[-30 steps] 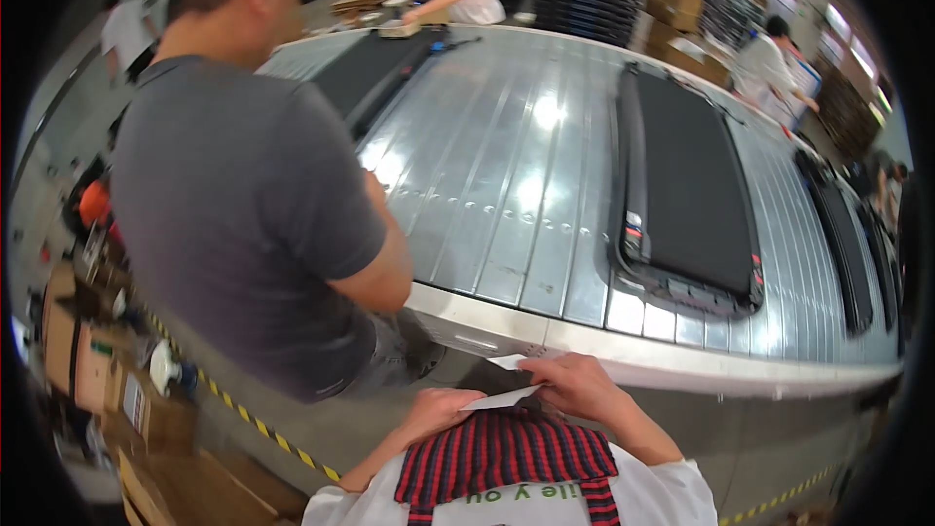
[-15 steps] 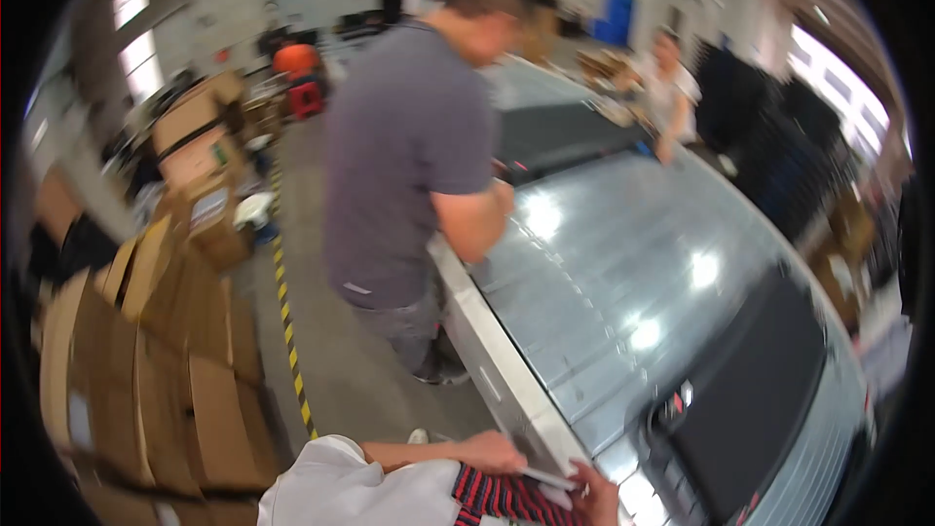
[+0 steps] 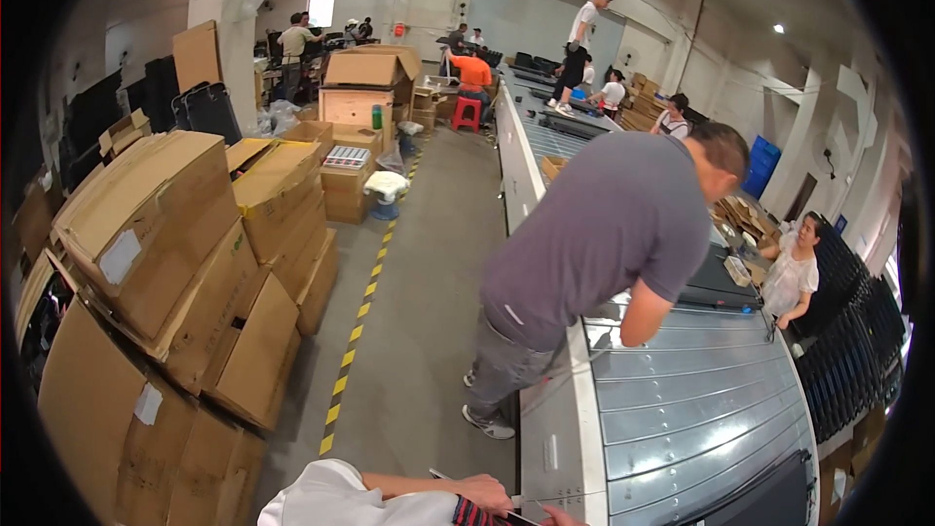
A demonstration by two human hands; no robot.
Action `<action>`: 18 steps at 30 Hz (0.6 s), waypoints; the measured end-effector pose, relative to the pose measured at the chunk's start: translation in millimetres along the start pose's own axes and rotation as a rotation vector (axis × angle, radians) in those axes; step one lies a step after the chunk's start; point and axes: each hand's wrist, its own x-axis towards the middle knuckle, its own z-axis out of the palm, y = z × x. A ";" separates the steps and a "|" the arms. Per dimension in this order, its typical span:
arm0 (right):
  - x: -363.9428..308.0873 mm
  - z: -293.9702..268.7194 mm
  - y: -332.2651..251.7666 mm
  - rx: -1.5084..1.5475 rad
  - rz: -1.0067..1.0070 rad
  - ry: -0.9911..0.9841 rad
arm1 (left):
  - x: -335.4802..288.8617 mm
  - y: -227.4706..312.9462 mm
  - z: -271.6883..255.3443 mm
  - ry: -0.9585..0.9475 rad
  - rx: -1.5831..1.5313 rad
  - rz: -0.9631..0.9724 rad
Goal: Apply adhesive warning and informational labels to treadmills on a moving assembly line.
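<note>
At the lower edge my left hand [image 3: 485, 494] is closed, knuckles up, around a slim, flat, pale-edged object [image 3: 438, 474]. One end sticks out behind the hand; its kind cannot be made out. Only a few bent fingers of my right hand [image 3: 560, 517] show, close to the object's other end; the frame edge cuts off the rest. Both hands are in front of my body, left of the slatted metal conveyor [image 3: 682, 429]. On the conveyor's near end lies a flat black panel [image 3: 755, 499], partly out of view.
A co-worker in a grey shirt [image 3: 604, 234] leans over the conveyor just ahead. Stacked cardboard boxes [image 3: 166, 234] line the left side, beside a yellow-black floor stripe [image 3: 355, 331]. Across the conveyor stands another person [image 3: 791, 278] near dark stacked panels [image 3: 847, 331].
My view has swung up and left, showing more of the hall. My hands and the slim object now sit lower in the picture. The grey-shirted co-worker appears further right, bent over the conveyor.
</note>
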 end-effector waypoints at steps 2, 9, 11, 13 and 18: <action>20.3 22.5 -19.9 0.016 -0.018 -0.060 | -37.8 -19.4 -3.8 0.019 -0.005 -0.016; 78.7 72.3 -132.5 -0.146 -0.386 -0.031 | -146.5 -67.7 -15.0 0.121 -0.145 -0.073; 82.1 86.0 -146.7 -0.125 -0.376 -0.034 | -165.8 -70.6 -27.7 0.086 -0.141 -0.121; 87.1 98.6 -157.7 -0.103 -0.366 -0.031 | -178.6 -85.6 -33.6 0.051 -0.059 -0.146; 85.8 111.8 -171.1 -0.134 -0.331 -0.048 | -198.7 -102.3 -34.4 0.045 0.029 -0.153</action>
